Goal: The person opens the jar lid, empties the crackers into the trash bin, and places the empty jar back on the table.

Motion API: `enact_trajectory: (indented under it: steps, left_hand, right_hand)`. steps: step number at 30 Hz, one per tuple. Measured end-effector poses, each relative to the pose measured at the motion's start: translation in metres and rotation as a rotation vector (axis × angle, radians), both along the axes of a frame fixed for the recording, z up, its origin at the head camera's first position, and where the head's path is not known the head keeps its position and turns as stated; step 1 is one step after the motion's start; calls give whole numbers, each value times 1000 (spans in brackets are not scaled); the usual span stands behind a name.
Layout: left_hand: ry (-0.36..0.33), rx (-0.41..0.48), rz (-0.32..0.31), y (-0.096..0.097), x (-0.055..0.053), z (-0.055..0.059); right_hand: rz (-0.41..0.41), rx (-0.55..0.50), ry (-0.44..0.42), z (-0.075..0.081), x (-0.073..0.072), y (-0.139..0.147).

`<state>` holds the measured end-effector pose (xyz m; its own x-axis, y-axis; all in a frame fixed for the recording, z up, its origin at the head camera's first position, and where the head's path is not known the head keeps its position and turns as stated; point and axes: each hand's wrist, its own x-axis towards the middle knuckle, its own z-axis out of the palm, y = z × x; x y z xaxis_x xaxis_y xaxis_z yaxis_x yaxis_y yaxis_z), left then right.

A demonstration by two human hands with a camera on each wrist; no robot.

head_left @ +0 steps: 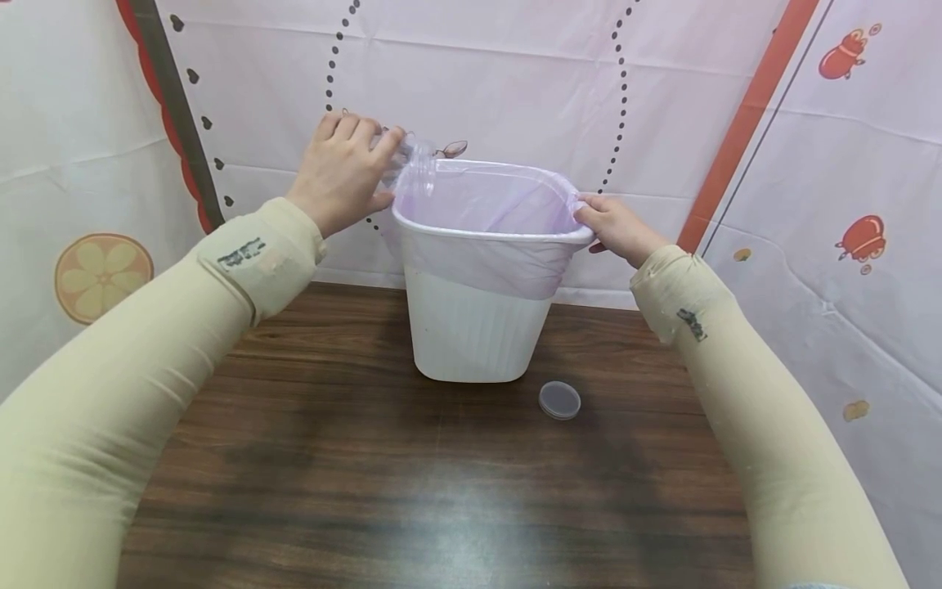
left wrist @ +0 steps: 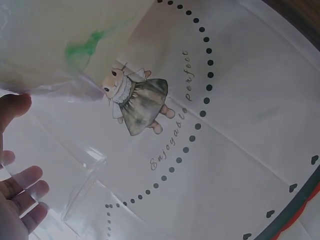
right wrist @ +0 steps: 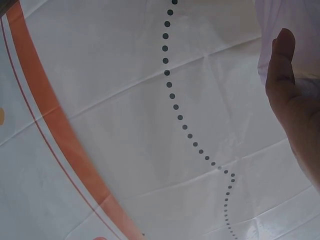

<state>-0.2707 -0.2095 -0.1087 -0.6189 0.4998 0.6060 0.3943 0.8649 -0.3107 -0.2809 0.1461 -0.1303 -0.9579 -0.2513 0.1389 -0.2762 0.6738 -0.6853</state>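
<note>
A white trash bin (head_left: 474, 335) stands upright on the table, lined with a translucent purple garbage bag (head_left: 489, 266) folded over its rim. My left hand (head_left: 346, 172) grips a clear plastic jar (head_left: 422, 168), tipped sideways with its mouth over the bin's left rim. The jar (left wrist: 82, 185) shows transparent in the left wrist view, fingers visible through its wall. At the right rim, my right hand (head_left: 621, 227) holds the bin's edge and bag, thumb on top; the fingers beneath are partly hidden. A round clear lid (head_left: 559, 400) lies flat right of the bin's base.
The dark wood table (head_left: 441, 499) extends in front of the bin. Behind it hangs a white printed curtain (head_left: 478, 82) close to the bin and both hands. More printed curtain (head_left: 883, 188) hangs along the right side. A green patch (left wrist: 85, 49) shows beside the jar.
</note>
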Motion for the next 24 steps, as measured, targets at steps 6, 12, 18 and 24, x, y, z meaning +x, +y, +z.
enact_trajectory:
  steps: [6,12,18,24]
  left_hand:
    - [16,29,7,-1,0,-4]
    - [6,91,29,-2,-1,-8]
    - [-100,196,65,-4,0,-10]
    - [-187,328,90,-6,0,-16]
  right_hand:
    - [-1,-4,-5,-1,0,0]
    - [-4,-5,-5,-1,-1,0]
    - [-8,-15,-4,-1,-2,1]
    - [-1,-40,-3,-2,-2,1]
